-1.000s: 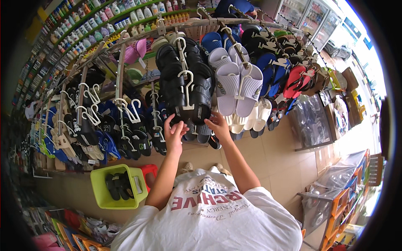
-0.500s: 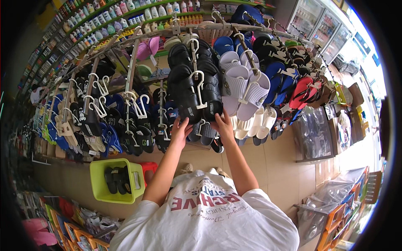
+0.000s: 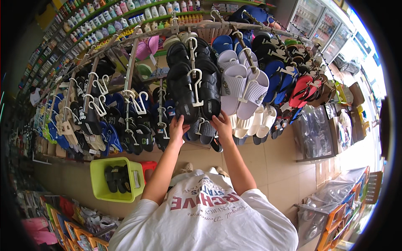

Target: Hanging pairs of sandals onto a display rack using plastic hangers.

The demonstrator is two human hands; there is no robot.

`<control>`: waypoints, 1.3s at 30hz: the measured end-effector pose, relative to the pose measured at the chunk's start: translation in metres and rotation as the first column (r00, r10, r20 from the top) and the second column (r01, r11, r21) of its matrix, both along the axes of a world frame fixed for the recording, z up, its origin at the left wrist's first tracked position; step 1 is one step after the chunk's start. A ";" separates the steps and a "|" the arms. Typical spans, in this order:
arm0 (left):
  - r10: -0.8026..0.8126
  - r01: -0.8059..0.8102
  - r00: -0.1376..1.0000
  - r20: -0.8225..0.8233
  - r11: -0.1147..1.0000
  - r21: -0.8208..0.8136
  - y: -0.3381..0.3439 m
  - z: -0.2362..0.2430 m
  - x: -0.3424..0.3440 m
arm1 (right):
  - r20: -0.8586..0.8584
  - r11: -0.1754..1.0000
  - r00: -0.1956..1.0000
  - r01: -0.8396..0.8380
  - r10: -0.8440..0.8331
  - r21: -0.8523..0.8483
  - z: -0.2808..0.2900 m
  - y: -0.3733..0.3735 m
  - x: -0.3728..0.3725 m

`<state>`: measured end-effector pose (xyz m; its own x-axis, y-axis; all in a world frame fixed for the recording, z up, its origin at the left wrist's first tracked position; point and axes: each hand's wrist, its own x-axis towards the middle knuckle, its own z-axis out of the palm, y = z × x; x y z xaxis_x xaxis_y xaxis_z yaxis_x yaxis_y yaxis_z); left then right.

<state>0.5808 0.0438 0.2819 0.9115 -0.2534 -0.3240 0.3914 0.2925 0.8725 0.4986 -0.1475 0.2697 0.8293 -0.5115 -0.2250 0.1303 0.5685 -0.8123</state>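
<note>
A pair of black slide sandals hangs in front of me from a white plastic hanger [image 3: 197,90] on a metal display arm. My left hand [image 3: 177,129] is at the lower end of the left black sandal [image 3: 184,92], its thumb and fingers closed about the heel. On the matching right black sandal [image 3: 208,90], my right hand [image 3: 222,125] holds the heel edge the same way; some of its fingers are hidden behind the sole. More black sandals hang behind this pair. Pale lilac slides [image 3: 247,90] hang just to the right.
Other racks hold blue flip-flops [image 3: 276,79], red flip-flops [image 3: 305,88] and dark slippers [image 3: 144,136]. A lime-green bin [image 3: 96,184] with dark slippers inside stands on the floor at left, beside a red stool [image 3: 149,167]. Another person [image 3: 247,16] is beyond the rack.
The black sandals and both hands have shifted very slightly to the left. Beyond the rack, the other person has moved a little. My hold on the heels looks the same.
</note>
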 end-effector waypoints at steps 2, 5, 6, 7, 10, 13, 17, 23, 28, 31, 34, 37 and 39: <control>0.003 -0.004 1.000 -0.010 1.000 -0.009 -0.001 0.001 -0.002 | -0.017 1.000 1.000 -0.018 0.017 -0.014 -0.003 0.002 0.001; 0.021 -0.021 0.999 -0.026 1.000 -0.002 0.000 -0.001 -0.002 | -0.037 0.998 0.998 -0.052 0.051 -0.032 -0.003 0.005 0.001; 0.018 -0.018 0.999 -0.036 1.000 -0.008 0.000 -0.001 0.000 | -0.042 0.997 0.997 -0.067 0.066 -0.034 -0.003 0.006 0.001; 0.014 -0.015 0.999 -0.047 1.000 -0.013 0.001 -0.001 0.000 | -0.041 0.997 0.997 -0.071 0.070 -0.035 -0.003 0.007 0.000; -0.012 0.012 1.000 -0.025 1.000 0.007 -0.002 0.002 -0.001 | -0.040 0.997 0.997 -0.074 0.073 -0.031 -0.006 0.009 -0.001; 0.015 -0.015 1.000 -0.017 1.000 -0.022 -0.010 0.003 -0.002 | 0.007 0.995 0.995 -0.096 0.096 -0.023 -0.013 0.011 0.000; 0.048 -0.048 0.999 0.025 0.999 0.006 -0.015 0.001 -0.002 | -0.011 0.994 0.994 -0.105 0.105 0.019 -0.012 0.005 -0.001; 0.129 -0.130 0.990 0.053 0.992 0.008 -0.023 0.000 -0.006 | -0.010 0.991 0.996 -0.091 0.092 0.096 -0.007 0.003 -0.006; 0.214 -0.213 0.976 0.042 0.977 -0.029 -0.032 0.000 -0.021 | 0.015 0.980 0.995 -0.103 0.102 0.170 -0.008 0.005 -0.008; 0.214 -0.212 0.976 0.047 0.977 -0.031 -0.032 0.004 -0.025 | 0.047 0.973 0.991 -0.130 0.124 0.193 -0.006 0.005 -0.008; 0.190 -0.189 0.981 0.040 0.982 -0.021 -0.031 0.011 -0.028 | 0.055 0.966 0.984 -0.175 0.167 0.189 -0.006 -0.001 -0.008; 0.166 -0.166 0.986 -0.016 0.986 -0.014 -0.028 0.012 -0.025 | 0.080 0.959 0.978 -0.204 0.191 0.199 -0.003 -0.005 -0.007; 0.163 -0.164 0.986 -0.032 0.986 -0.009 -0.025 0.010 -0.023 | 0.062 0.958 0.977 -0.213 0.204 0.192 -0.002 -0.005 -0.008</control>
<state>0.5575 0.0190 0.2917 0.9306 -0.1057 -0.3504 0.3641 0.3651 0.8568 0.4910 -0.1524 0.2675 0.9235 -0.2754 -0.2669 0.0230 0.7345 -0.6782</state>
